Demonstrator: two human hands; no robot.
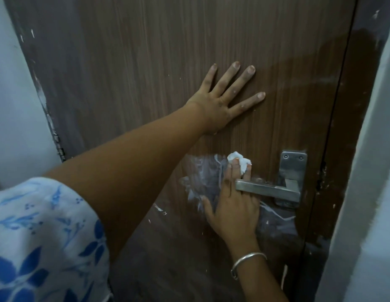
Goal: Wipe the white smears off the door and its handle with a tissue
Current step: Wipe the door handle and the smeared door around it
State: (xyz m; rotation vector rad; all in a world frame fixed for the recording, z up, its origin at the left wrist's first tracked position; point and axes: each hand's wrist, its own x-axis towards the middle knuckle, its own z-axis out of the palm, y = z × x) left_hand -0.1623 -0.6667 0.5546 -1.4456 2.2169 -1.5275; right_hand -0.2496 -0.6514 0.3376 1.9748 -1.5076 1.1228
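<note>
From the head camera, the door (146,62) fills the view, brown and wood-grained, with the steel handle (270,191) mounted near its right edge. The left hand (222,101) lies flat on the bare panel above the handle, fingers spread wide, holding nothing. The right hand (231,212) reaches up from below, its fingers running behind the lever's free end, stretched out and pressing the tissue (239,163) against the door just above that end. The thumb stands apart to the left, so this is a press, not a pinch. White smears (200,173) streak the panel left of this hand, and more lie under the handle toward the right edge. The tissue looks a soft, light wad, likely to tear or shed if dragged hard over the lever's square corners. It seems best kept bunched under flat fingertips. The handle itself looks stiff and smooth, so wrapping the wad around the lever should suit it.
</note>
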